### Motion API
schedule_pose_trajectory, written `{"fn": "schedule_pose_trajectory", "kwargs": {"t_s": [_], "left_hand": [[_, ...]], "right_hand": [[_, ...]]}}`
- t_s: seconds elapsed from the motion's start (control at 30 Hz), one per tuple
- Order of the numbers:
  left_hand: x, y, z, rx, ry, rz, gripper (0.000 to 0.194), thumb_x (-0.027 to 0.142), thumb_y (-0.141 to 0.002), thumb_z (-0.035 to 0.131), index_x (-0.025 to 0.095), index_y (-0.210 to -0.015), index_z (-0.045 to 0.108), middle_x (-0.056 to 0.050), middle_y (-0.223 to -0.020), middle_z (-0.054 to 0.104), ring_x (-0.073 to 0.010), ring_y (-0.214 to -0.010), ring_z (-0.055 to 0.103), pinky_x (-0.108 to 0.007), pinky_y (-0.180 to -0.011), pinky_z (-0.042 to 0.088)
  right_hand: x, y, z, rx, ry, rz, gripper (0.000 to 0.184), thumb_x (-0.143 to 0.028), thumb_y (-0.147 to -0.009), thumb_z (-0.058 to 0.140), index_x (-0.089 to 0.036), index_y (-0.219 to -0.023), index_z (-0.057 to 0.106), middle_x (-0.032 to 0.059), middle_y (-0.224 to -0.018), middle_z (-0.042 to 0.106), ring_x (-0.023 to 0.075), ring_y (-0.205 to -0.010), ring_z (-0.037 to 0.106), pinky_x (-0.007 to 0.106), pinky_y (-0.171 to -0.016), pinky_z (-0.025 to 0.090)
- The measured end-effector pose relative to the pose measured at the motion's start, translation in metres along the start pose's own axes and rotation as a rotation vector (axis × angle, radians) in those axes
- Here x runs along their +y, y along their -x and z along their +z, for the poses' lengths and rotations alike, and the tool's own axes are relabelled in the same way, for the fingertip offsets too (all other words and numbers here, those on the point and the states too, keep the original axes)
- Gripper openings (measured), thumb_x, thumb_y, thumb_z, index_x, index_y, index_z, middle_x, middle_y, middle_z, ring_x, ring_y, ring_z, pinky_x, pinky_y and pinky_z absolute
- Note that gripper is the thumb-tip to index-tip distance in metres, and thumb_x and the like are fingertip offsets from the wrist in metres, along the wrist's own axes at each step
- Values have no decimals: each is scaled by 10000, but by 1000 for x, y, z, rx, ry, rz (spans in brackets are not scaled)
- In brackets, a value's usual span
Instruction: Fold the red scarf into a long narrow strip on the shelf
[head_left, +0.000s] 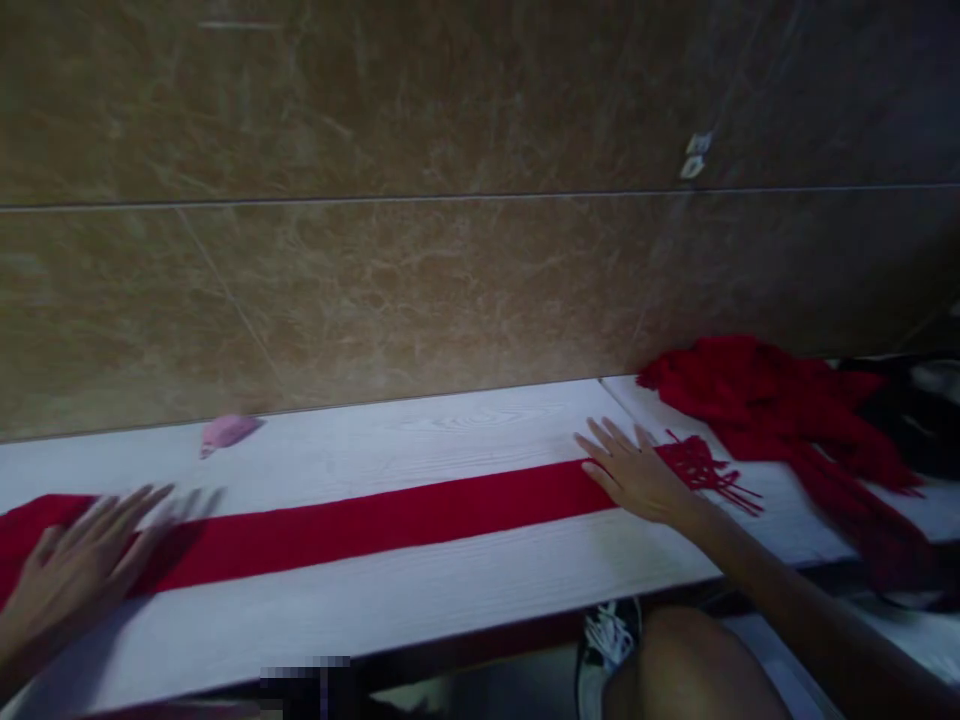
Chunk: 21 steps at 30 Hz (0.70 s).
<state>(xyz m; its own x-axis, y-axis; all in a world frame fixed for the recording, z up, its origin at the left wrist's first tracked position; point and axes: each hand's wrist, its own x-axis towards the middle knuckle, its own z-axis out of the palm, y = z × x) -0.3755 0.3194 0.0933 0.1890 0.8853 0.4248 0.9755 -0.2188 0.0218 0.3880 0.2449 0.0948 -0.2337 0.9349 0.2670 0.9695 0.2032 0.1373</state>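
A long red scarf lies stretched flat along a white wooden table. Its fringe spreads out at the right end. My right hand rests flat on the scarf just left of the fringe, fingers stretched out. My left hand lies open over the scarf's left end, fingers spread and slightly blurred.
A second red scarf lies bunched at the back right beside a dark item. A small pink object sits near the brown tiled wall. My knee and a shoe show below the table edge.
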Motion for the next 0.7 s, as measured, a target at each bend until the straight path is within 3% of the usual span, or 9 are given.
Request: {"fn": "schedule_pose_trajectory", "kwargs": {"t_s": [0.07,0.2,0.27,0.3,0.4,0.53,0.7], "left_hand": [[68,-18,2,34,42,76,669,635,-1010,219,285,-1498,514,-32,-1588,521,-423,-1492,410,-774,-1174,285],[232,-47,-4,-206,129,356,584,563,-1060,262,338,-1557,470,-6,-1684,362,-340,-1578,269,-654,-1244,298],[285,-52,-1,-308,143,455,577,546,-1079,266,364,-1621,340,6,-1702,312,-304,-1589,245,-618,-1261,291],[300,-51,2,-338,142,485,581,556,-1080,285,373,-1630,307,6,-1699,315,-300,-1586,257,-611,-1261,296],[306,-42,14,-348,124,518,605,576,-1073,344,389,-1640,249,2,-1694,315,-307,-1578,276,-622,-1260,288],[279,-30,20,-303,91,505,634,583,-1062,386,418,-1643,194,10,-1702,282,-316,-1576,274,-640,-1261,277],[253,-27,18,-328,67,471,653,606,-1053,382,399,-1644,194,-10,-1697,281,-333,-1574,266,-660,-1249,290]], "right_hand": [[-14,-7,-16,-12,-35,4,581,-490,-1097,257,-264,-1604,429,130,-1688,306,353,-1566,261,691,-1218,241],[-40,-18,-16,-70,-147,-17,609,-538,-1097,258,-270,-1633,366,123,-1706,256,340,-1579,224,686,-1223,239],[-48,-18,-6,-82,-169,-26,612,-550,-1090,288,-268,-1625,385,126,-1699,278,345,-1572,246,690,-1223,236],[-49,-17,0,-82,-174,-28,609,-549,-1089,294,-265,-1617,401,127,-1695,290,345,-1568,256,688,-1224,237],[-48,-13,11,-72,-182,-38,594,-540,-1091,290,-270,-1602,431,113,-1687,318,327,-1564,275,662,-1233,248],[-46,-11,11,-62,-190,-27,586,-544,-1086,312,-287,-1598,437,103,-1688,318,318,-1569,263,653,-1241,241],[-48,-13,4,-112,-197,-21,592,-543,-1088,321,-271,-1602,429,110,-1695,286,318,-1575,245,654,-1246,219]]}}
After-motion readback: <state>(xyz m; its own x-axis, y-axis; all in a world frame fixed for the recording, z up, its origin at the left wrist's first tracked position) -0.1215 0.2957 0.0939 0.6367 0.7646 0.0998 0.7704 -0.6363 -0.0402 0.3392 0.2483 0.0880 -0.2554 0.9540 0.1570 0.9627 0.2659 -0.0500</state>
